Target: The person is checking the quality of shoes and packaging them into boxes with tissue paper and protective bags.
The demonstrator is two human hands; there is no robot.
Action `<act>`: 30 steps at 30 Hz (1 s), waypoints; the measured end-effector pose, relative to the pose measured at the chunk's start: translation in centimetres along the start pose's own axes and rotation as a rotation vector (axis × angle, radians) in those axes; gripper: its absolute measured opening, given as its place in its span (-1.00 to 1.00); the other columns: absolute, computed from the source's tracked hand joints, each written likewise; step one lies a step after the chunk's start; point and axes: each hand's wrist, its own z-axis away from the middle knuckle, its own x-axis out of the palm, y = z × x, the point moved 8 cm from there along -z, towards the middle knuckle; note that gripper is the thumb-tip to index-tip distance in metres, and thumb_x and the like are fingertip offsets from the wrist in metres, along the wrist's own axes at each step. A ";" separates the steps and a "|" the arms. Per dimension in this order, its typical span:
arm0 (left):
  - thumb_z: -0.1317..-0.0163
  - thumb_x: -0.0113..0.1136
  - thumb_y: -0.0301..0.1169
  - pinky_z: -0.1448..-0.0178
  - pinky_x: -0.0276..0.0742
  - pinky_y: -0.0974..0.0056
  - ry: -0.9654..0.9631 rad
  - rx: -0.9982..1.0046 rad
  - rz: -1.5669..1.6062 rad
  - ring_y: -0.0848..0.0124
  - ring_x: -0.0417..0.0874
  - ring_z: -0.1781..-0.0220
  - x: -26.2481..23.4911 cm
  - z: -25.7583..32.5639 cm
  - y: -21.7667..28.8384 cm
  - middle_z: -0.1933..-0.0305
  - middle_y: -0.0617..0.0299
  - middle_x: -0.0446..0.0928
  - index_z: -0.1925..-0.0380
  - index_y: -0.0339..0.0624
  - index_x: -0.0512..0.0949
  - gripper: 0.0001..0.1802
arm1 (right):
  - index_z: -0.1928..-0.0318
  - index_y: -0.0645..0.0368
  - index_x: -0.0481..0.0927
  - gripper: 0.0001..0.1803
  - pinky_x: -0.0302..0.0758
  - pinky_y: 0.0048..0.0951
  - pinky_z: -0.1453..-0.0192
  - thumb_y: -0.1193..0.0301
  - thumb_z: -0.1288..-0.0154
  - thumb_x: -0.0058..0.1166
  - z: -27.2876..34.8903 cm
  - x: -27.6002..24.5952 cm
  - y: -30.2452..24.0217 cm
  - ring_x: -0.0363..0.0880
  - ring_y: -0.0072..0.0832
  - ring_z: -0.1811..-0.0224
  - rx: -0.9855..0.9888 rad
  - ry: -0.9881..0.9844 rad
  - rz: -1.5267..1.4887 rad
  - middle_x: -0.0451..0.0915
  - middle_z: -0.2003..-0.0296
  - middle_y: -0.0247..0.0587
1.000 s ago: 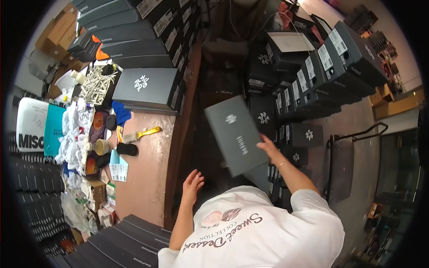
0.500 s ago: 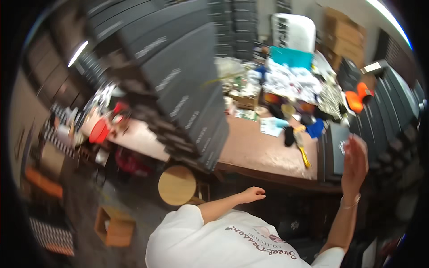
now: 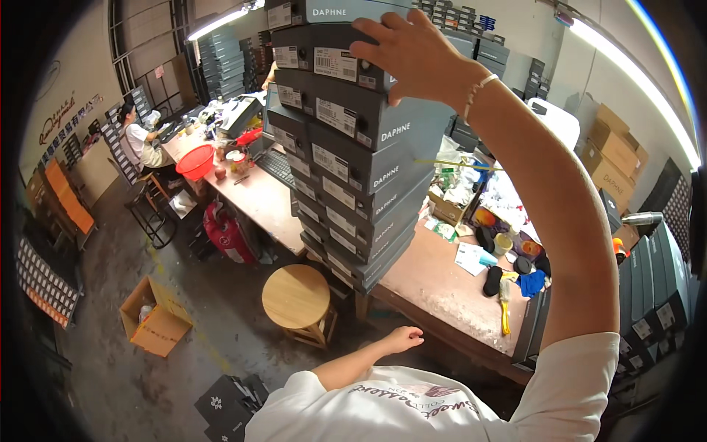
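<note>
A tall stack of dark grey shoe boxes (image 3: 390, 173) with white end labels rises in front of me. My right hand (image 3: 412, 55) is raised to the upper part of it. Its fingers are spread and bent round the corner of a shoe box (image 3: 335, 62) just below the topmost box (image 3: 331, 12), the thumb lower on that box's side. A bracelet circles the right wrist. Low before my body, my left hand (image 3: 403, 340) has its fingers loosely curled in, with nothing seen in it. A round wooden stool (image 3: 296, 296) stands nearest to it.
Behind the stack, a worktable (image 3: 442, 283) carries a yellow-handled brush (image 3: 505, 306), a blue cloth (image 3: 532, 283) and jumbled items. More shoe boxes (image 3: 655, 291) line the right. An open carton (image 3: 162, 324) sits on the floor. A person (image 3: 140, 140) sits at a far-left table with a red basin (image 3: 195, 162).
My right hand has moved from the right side up and left onto the box stack. The view has swung and steadied. My left hand stays low before my body.
</note>
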 end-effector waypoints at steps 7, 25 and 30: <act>-0.23 0.22 -0.25 -0.11 0.50 0.25 -0.077 0.222 0.044 0.32 0.61 0.02 0.3 -3.4 8.3 0.09 0.06 0.61 -0.01 -0.32 0.51 -0.56 | -0.19 -0.20 0.37 -0.09 0.31 -0.17 -0.11 0.24 0.33 0.46 12.2 0.9 5.5 0.24 -0.21 -0.21 0.155 0.205 -0.187 0.23 -0.23 -0.26; -0.40 -0.25 -0.14 -0.26 0.42 0.05 -0.194 -0.267 1.576 0.19 0.49 -0.16 -2.5 -12.4 10.8 -0.14 0.11 0.46 -0.17 -0.16 0.35 -0.52 | -0.32 0.00 0.22 0.04 0.25 -0.08 -0.35 0.49 0.35 0.34 47.1 8.0 -17.0 0.06 0.11 -0.32 0.794 -0.547 -1.227 0.11 -0.26 0.10; -0.39 -0.19 -0.13 -0.14 0.52 0.09 -0.103 -0.482 1.342 0.26 0.55 -0.09 -4.0 -12.8 7.0 -0.06 0.16 0.50 -0.14 -0.16 0.38 -0.54 | -0.32 0.01 0.23 0.03 0.23 -0.08 -0.36 0.48 0.34 0.33 46.1 10.5 -16.5 0.03 0.11 -0.34 0.782 -0.632 -1.298 0.10 -0.28 0.09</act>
